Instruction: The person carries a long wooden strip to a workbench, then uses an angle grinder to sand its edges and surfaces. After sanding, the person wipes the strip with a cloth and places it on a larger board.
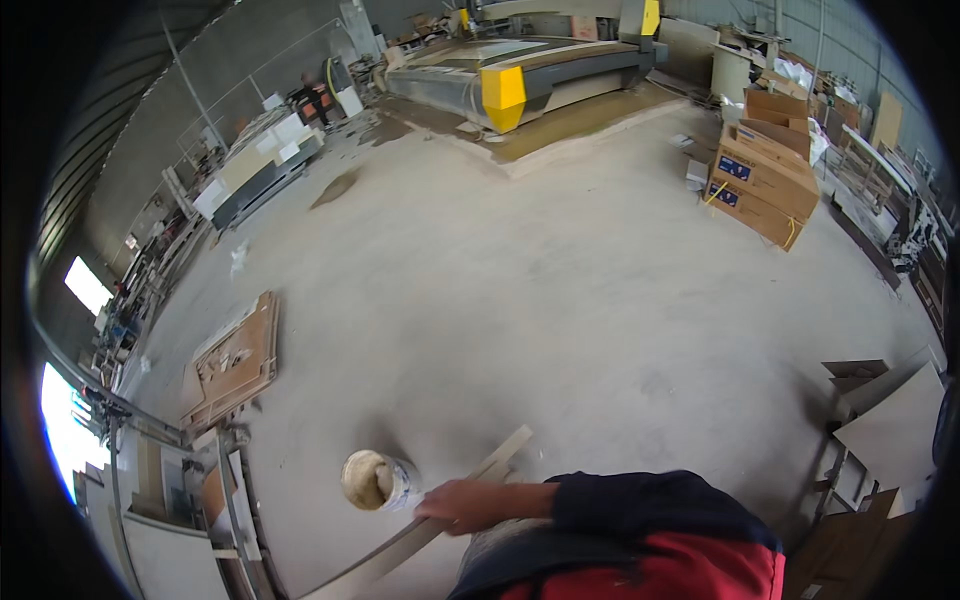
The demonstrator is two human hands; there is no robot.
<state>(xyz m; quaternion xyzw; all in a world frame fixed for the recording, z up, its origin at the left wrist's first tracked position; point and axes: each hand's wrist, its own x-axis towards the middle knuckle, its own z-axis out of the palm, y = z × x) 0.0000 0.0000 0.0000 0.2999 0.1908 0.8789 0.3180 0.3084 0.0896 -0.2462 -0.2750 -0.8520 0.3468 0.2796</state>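
My right hand [455, 505] reaches leftward across my body in a dark blue sleeve. Its fingers are closed around a long pale wooden strip [505, 455] that slants from upper right to lower left. A small white tub [378, 481], open and full of beige paste, sits tilted right at the fingertips; I cannot tell whether the same hand carries it. My left hand is out of sight. My red and dark clothing fills the bottom edge.
A bare concrete floor [560, 290] stretches ahead. A large grey and yellow machine [520, 75] stands at the back, cardboard boxes [762, 185] at right, flat boards [235, 360] on the floor at left, panels [895, 425] at right. A person [312, 92] stands far back left.
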